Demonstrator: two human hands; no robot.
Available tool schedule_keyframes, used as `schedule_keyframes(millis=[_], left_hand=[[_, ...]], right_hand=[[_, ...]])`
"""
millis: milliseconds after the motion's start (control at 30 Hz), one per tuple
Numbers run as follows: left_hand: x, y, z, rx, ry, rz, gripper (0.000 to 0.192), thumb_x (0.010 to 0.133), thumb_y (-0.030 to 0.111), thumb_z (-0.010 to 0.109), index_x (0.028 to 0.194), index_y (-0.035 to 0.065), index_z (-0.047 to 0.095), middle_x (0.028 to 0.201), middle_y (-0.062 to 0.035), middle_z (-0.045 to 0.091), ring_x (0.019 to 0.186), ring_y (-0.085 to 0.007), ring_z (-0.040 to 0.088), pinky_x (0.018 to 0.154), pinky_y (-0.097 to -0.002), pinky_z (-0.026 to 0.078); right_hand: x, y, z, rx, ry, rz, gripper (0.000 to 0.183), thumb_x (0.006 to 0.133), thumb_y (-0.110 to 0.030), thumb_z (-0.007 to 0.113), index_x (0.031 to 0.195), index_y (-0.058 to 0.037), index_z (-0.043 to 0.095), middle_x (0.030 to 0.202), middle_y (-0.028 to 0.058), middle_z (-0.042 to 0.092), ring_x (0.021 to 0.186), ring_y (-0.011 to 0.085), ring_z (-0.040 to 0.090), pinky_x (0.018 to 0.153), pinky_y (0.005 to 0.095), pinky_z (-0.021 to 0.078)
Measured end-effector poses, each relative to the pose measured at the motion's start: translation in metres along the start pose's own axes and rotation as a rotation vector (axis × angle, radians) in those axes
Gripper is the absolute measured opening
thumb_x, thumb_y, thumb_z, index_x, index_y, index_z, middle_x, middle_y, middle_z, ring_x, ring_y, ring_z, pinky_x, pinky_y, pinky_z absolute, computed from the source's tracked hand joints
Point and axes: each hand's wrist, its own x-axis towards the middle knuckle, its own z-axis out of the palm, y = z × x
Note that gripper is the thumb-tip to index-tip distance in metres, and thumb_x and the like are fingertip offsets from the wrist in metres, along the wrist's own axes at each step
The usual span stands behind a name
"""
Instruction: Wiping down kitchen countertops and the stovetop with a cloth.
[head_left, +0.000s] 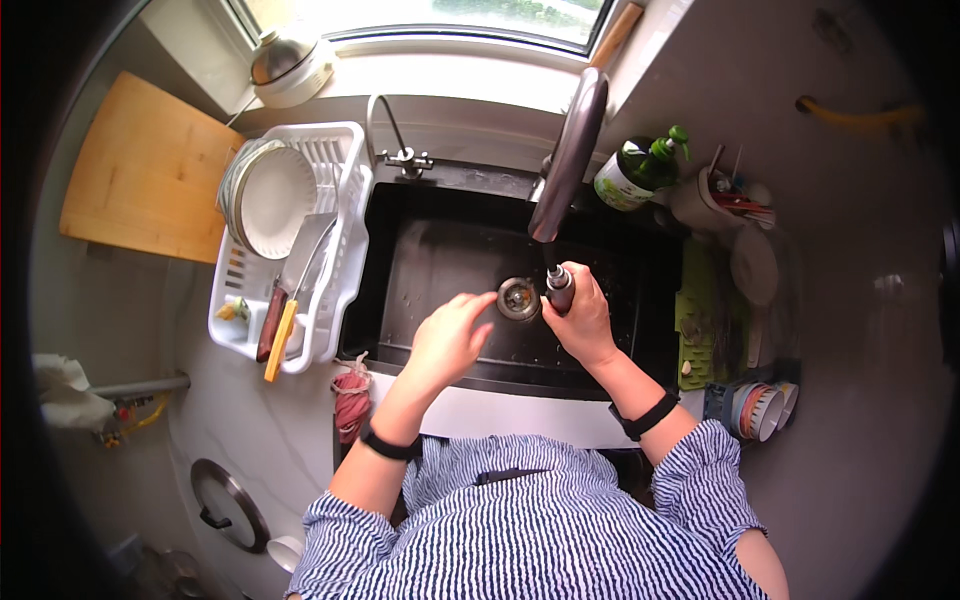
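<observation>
My right hand (583, 321) grips the pull-out spray head (559, 289) of the kitchen faucet (571, 154), which is drawn out below the curved spout. Left of it, my left hand (453, 339) hovers over the black sink (427, 251) with fingers apart and nothing in them. Its fingertips are close to the metal drain strainer (517, 298), where some small food scraps lie. Whether they touch the strainer I cannot tell. Water drops dot the basin floor.
A white dish rack (349, 247) with plates (274, 201), a cleaver (304, 251) and a yellow-handled knife (281, 341) stands left. Behind it leans a wooden cutting board (150, 172). A green pump bottle (637, 172), a utensil holder (701, 199) and a green mat (694, 322) line the right side.
</observation>
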Motion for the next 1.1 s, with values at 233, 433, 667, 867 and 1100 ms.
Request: schedule_keyframes(millis=[233, 433, 667, 867, 1100], left_hand=[[0.125, 0.006, 0.042, 0.060, 0.119, 0.283, 0.060, 0.081, 0.009, 0.072, 0.138, 0.0127, 0.054, 0.133, -0.0147, 0.057, 0.116, -0.0366, 0.057, 0.097, -0.0433, 0.049], [0.201, -0.018, 0.079, -0.111, -0.047, 0.350, 0.055, 0.076, -0.005, 0.066, 0.130, 0.0055, 0.058, 0.124, -0.0190, 0.064, 0.117, -0.0368, 0.059, 0.101, -0.0441, 0.047], [0.192, -0.027, 0.091, 0.000, 0.116, 0.571, 0.035, 0.078, -0.010, 0.057, 0.109, 0.0020, 0.066, 0.114, -0.0151, 0.067, 0.116, -0.0319, 0.060, 0.102, -0.0392, 0.047], [0.144, 0.001, 0.084, 0.045, 0.060, 0.380, 0.066, 0.075, -0.007, 0.064, 0.138, 0.0085, 0.053, 0.147, -0.0172, 0.047, 0.135, -0.0377, 0.046, 0.110, -0.0426, 0.041], [0.054, -0.005, 0.075, -0.016, 0.071, 0.138, 0.058, 0.079, -0.002, 0.066, 0.134, 0.0157, 0.059, 0.152, -0.0126, 0.043, 0.134, -0.0341, 0.045, 0.109, -0.0413, 0.041]], right_hand=[[-0.004, 0.005, -0.022, 0.015, -0.031, -0.027, 0.050, 0.072, -0.002, 0.075, 0.113, -0.0060, 0.047, 0.105, 0.0139, 0.061, 0.099, 0.0369, 0.060, 0.090, 0.0435, 0.0483], [-0.011, 0.003, -0.032, 0.112, -0.083, 0.046, 0.050, 0.074, -0.003, 0.075, 0.115, -0.0062, 0.048, 0.107, 0.0136, 0.060, 0.103, 0.0368, 0.060, 0.093, 0.0448, 0.0467], [-0.004, 0.029, -0.047, 0.027, -0.024, -0.032, 0.050, 0.071, -0.006, 0.077, 0.113, -0.0094, 0.051, 0.109, 0.0072, 0.060, 0.104, 0.0309, 0.057, 0.091, 0.0418, 0.0416], [0.010, 0.023, -0.071, -0.207, -0.029, -0.011, 0.058, 0.062, -0.009, 0.084, 0.113, -0.0163, 0.056, 0.112, 0.0026, 0.055, 0.106, 0.0274, 0.051, 0.090, 0.0409, 0.0387], [0.026, 0.037, -0.093, -0.230, -0.108, -0.056, 0.059, 0.056, -0.009, 0.088, 0.108, -0.0148, 0.061, 0.106, 0.0012, 0.064, 0.102, 0.0275, 0.057, 0.090, 0.0398, 0.0451]])
